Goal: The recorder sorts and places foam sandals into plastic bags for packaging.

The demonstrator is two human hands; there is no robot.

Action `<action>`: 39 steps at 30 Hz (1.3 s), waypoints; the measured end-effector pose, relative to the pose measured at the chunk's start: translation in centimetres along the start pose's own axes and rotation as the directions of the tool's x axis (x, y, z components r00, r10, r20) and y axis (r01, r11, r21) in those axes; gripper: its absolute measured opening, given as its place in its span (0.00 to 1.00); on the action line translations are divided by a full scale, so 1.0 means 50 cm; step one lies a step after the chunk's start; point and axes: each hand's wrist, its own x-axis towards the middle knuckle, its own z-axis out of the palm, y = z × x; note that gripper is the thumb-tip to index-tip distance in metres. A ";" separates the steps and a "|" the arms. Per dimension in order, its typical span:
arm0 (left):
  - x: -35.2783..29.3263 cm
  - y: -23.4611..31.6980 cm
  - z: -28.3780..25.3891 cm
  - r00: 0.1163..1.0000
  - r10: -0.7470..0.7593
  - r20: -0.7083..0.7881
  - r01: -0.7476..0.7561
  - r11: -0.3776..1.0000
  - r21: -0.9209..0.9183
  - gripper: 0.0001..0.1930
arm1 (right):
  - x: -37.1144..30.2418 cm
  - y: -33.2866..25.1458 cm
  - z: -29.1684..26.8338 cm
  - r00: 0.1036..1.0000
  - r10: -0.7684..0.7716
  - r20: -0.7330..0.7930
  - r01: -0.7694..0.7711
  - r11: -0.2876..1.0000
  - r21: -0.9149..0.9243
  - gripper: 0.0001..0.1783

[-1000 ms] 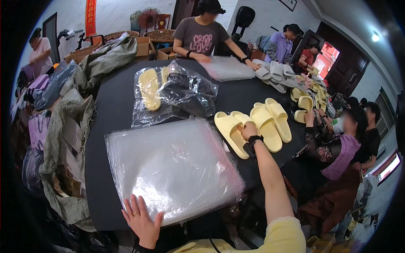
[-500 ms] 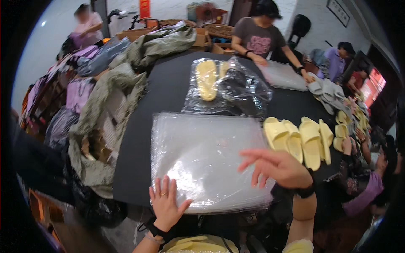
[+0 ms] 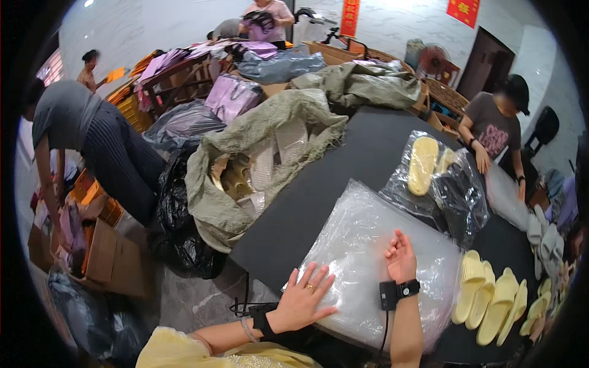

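My left hand [image 3: 305,299] lies flat, fingers spread, on the near left part of a stack of clear plastic bags [image 3: 362,224]. Over the same stack, my right hand [image 3: 401,259] is held palm inward with its fingers loosely bent and nothing in it. Whether it touches the top bag I cannot tell. Beyond the stack lies a shiny clear bag [image 3: 399,184] with a yellow slipper sole [image 3: 423,165] and dark plastic about it. Right of the stack stand several pale yellow slippers [image 3: 498,305] in a row.
A green woven sack [image 3: 211,205] with soles and gold pieces slumps along the black table's [image 3: 276,254] left edge. Behind me on the left, a person [image 3: 92,129] bends over a cardboard box [image 3: 113,254]. Across the table, another person [image 3: 500,116] handles clear bags [image 3: 506,193].
My view has swung to the left, bringing the bending person into sight. My right hand has turned from palm down to palm inward; my left hand stays on the stack.
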 end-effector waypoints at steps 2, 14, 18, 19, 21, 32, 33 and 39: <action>0.006 -0.032 -0.029 0.992 0.061 0.111 -0.054 0.996 -0.064 0.31 | -0.018 -0.002 0.030 0.998 -0.043 0.039 0.046 0.996 -0.079 0.16; 0.328 -0.713 -0.101 0.586 -0.762 0.275 0.613 0.195 -0.766 0.17 | -0.015 -0.009 0.027 1.000 0.000 -0.007 -0.001 0.981 -0.195 0.14; 0.346 -0.770 0.045 0.287 -0.788 0.545 0.742 -0.176 -0.646 0.35 | -0.017 -0.011 0.008 0.999 -0.006 -0.032 0.000 0.984 -0.179 0.13; 0.359 -0.752 0.078 0.323 -0.829 0.456 0.687 -0.126 -0.716 0.37 | -0.018 -0.017 0.005 0.998 -0.029 -0.050 0.019 0.982 -0.187 0.13; 0.347 -0.740 0.077 0.332 -0.865 0.377 0.565 -0.138 -0.814 0.33 | -0.021 -0.011 0.013 1.000 0.007 -0.019 -0.010 0.988 -0.156 0.13; 0.383 -0.582 -0.214 0.824 -0.531 0.197 0.068 -0.253 -0.965 0.23 | -0.011 -0.008 0.012 0.998 0.029 0.049 -0.023 0.994 -0.105 0.12; 0.387 -0.524 -0.249 0.831 -0.536 0.146 0.020 -0.234 -0.972 0.23 | -0.011 -0.009 0.006 0.999 0.020 0.042 -0.016 0.995 -0.101 0.12; 0.330 -0.343 -0.400 0.893 -0.450 -0.029 -0.078 -0.090 -0.993 0.24 | -0.010 -0.007 0.004 0.998 -0.008 0.063 0.015 0.995 -0.099 0.13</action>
